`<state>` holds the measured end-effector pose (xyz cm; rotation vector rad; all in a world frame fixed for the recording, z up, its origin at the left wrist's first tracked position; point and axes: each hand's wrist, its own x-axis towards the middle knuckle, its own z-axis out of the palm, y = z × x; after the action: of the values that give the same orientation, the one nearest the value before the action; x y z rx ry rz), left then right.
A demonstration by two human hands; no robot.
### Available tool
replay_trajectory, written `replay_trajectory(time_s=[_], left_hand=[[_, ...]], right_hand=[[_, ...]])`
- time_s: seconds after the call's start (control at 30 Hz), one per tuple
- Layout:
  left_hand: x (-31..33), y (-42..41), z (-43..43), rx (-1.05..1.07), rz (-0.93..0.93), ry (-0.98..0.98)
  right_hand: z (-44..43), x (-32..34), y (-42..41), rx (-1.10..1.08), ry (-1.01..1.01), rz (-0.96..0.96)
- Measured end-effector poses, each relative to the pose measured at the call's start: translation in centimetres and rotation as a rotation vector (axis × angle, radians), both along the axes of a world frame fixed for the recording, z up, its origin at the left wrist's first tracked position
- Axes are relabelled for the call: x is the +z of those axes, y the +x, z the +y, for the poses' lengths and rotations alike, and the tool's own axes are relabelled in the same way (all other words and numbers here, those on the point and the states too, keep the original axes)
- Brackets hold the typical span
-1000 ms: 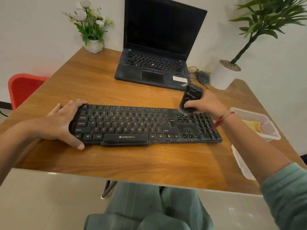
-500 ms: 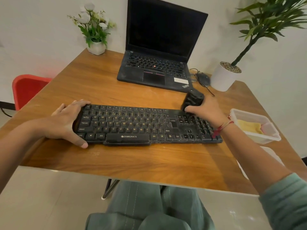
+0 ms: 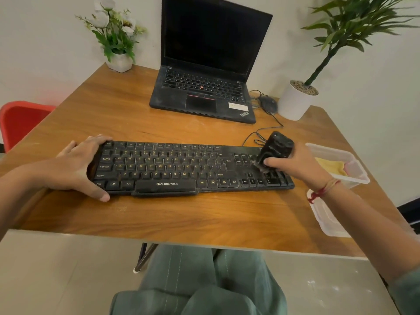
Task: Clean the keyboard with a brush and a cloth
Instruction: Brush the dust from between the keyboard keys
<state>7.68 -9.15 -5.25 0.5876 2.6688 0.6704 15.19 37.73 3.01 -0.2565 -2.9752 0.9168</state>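
Observation:
A black dusty keyboard (image 3: 172,169) lies across the wooden table (image 3: 181,219) in front of me. My left hand (image 3: 79,167) grips its left end, thumb on the front edge and fingers over the back corner. My right hand (image 3: 295,162) holds a black brush (image 3: 275,148) over the number pad at the right end, with its bristles down on the keys. A yellow cloth (image 3: 329,167) lies in a clear plastic container (image 3: 341,153) just right of the keyboard.
An open black laptop (image 3: 204,87) stands behind the keyboard, with a wired mouse (image 3: 268,104) beside it. A white flower pot (image 3: 119,62) sits at the back left, a potted plant (image 3: 295,101) at the back right. A container lid (image 3: 325,221) lies under my right forearm. A red chair (image 3: 20,119) stands at the left.
My right hand has carried the brush rightward and down from the keyboard's back edge onto the number pad. My left hand keeps its hold on the left end.

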Motion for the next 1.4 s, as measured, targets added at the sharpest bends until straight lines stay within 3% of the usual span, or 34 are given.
replay_trajectory(time_s=[0.13, 0.23, 0.37, 0.5, 0.7, 1.07, 1.4], left_hand=[[0.1, -0.1, 0.1, 0.011, 0.010, 0.013], [-0.2, -0.6, -0.4, 0.031, 0.004, 0.024], [-0.1, -0.9, -0.6, 0.024, -0.025, 0.035], [0.4, -0.7, -0.1, 0.031, -0.076, -0.016], [0.4, -0.4, 0.1, 0.046, -0.039, 0.017], [-0.4, -0.2, 0.0, 0.071, 0.094, 0.063], [-0.7, -0.6, -0.3, 0.058, 0.093, 0.037]], right_hand=[[1.0, 1.1, 1.3, 0.190, -0.128, -0.223], [3.7, 2.1, -0.5, 0.036, -0.106, -0.085], [6.1, 2.5, -3.2, -0.017, -0.308, 0.006], [5.6, 2.4, -6.3, 0.124, -0.281, -0.058], [6.5, 3.3, -9.7, 0.324, -0.067, -0.342], [5.1, 2.4, -13.1, 0.393, -0.116, -0.522], [8.3, 2.3, -13.1, 0.338, -0.156, -0.625]])
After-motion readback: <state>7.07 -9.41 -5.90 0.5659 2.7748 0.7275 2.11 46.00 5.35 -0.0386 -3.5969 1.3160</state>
